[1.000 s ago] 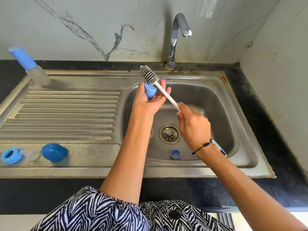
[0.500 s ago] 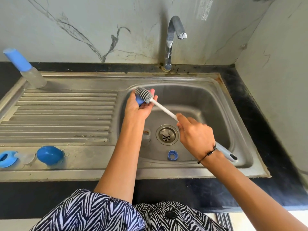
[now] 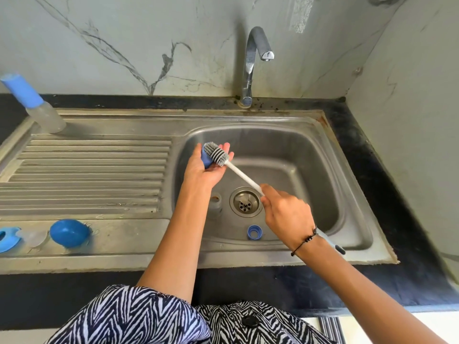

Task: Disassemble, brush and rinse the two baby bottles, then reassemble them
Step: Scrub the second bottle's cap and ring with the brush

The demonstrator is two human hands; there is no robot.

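Note:
My left hand (image 3: pixel 205 167) cradles a small blue bottle cap (image 3: pixel 206 160) in its palm over the sink basin (image 3: pixel 298 150). My right hand (image 3: pixel 285 214) grips the white handle of a bottle brush (image 3: pixel 244 176), whose grey bristle head lies on the cap. A clear bottle body (image 3: pixel 215 203) stands in the basin by the drain, and a blue collar ring (image 3: pixel 254 232) lies near the basin's front wall. On the front ledge sit a blue dome cap (image 3: pixel 70 233), a clear teat (image 3: pixel 33 238) and a blue ring (image 3: pixel 7 239). An assembled bottle with a blue cap (image 3: pixel 37 108) stands at the back left.
The tap (image 3: pixel 253 58) rises behind the basin with its spout over it; no water shows. The ribbed drainboard (image 3: pixel 87 175) spreads to the left. A black counter (image 3: pixel 385 170) borders the sink, with marble walls behind and to the right.
Both hands have dropped from tap height down into the basin. The brush head has slid along the blue cap in my left palm.

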